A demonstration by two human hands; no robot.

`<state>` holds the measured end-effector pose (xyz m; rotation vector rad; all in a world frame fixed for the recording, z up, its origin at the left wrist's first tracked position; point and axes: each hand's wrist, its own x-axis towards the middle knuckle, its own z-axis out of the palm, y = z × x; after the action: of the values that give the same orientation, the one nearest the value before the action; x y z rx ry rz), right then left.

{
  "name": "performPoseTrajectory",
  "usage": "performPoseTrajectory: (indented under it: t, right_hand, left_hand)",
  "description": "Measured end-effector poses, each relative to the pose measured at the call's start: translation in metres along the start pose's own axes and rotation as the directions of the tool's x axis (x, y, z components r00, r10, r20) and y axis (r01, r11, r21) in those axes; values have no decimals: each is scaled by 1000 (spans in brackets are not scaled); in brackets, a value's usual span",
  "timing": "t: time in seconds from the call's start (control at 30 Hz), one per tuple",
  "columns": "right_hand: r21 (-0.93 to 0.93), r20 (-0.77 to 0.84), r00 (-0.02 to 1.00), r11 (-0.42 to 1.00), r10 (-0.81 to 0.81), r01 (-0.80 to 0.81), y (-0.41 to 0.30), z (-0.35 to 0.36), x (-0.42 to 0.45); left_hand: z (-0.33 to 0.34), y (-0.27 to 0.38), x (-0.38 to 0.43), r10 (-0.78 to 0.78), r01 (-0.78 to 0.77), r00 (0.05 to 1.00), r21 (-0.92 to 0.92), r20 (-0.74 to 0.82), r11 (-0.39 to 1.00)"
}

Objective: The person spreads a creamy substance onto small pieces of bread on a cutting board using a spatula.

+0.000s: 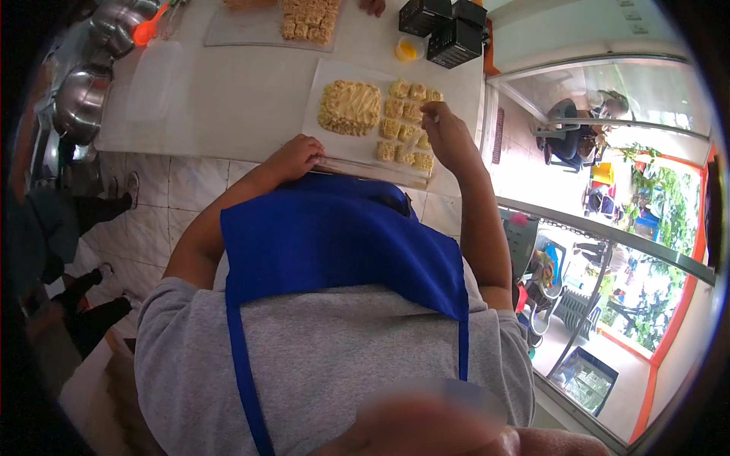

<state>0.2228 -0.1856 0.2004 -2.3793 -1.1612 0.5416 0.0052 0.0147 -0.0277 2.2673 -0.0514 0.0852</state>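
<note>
My left hand (296,155) rests at the table's near edge by the corner of a white board (342,145), its fingers curled and nothing visible in them. Over the board's right side, my right hand (446,128) has its thumb and fingertips close together; whether something small is between them cannot be told. Small square crumb-coated cake pieces (412,111) stand in rows beneath and beside it. To their left on the board is a larger cake block (349,107) with pale cream spread on top and crumbs around its sides. Something thin and translucent lies over the lower pieces.
Beyond the board are a tray of more cut pieces (311,20), a small tub with yellow contents (407,50) and black boxes (454,43). Another person's hand (373,7) is at the far edge. Steel bowls (84,102) and an orange scoop (145,32) are at left.
</note>
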Motion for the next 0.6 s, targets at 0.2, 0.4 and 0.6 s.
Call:
performPoseTrajectory:
  t: [0.2, 0.4, 0.6]
  right_hand:
    - [53, -87, 996, 998, -20, 25, -7, -13, -11]
    - [105, -139, 990, 994, -27, 42, 0, -11, -29]
    - [68, -71, 994, 994, -80, 85, 17, 9, -36]
  left_hand:
    - [-2, -5, 1, -69, 72, 997, -92, 41, 993]
    - [2, -8, -1, -1, -3, 999, -87, -38, 996]
    - [3, -11, 0, -9, 7, 1000, -76, -19, 997]
